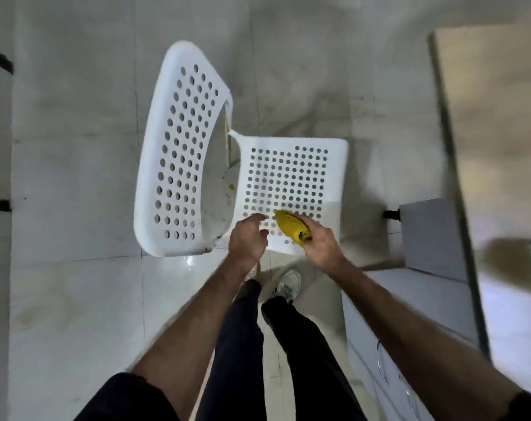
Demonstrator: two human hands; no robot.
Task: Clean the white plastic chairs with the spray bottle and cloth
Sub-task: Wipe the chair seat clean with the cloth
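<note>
A white plastic chair (337,165) with round holes stands on the floor below me, its backrest (154,165) to the left and its seat to the right. My right hand (321,246) grips a bunched yellow cloth (290,226) against the near edge of the seat. My left hand (247,238) hovers at the seat's near left corner, fingers loosely curled with nothing in them. No spray bottle is in view.
Pale tiled floor (76,284) surrounds the chair. A grey box (431,235) with a black plug sits to the right, beside a white counter edge (410,299) and a wall. My legs and a white shoe (288,285) are just behind the seat.
</note>
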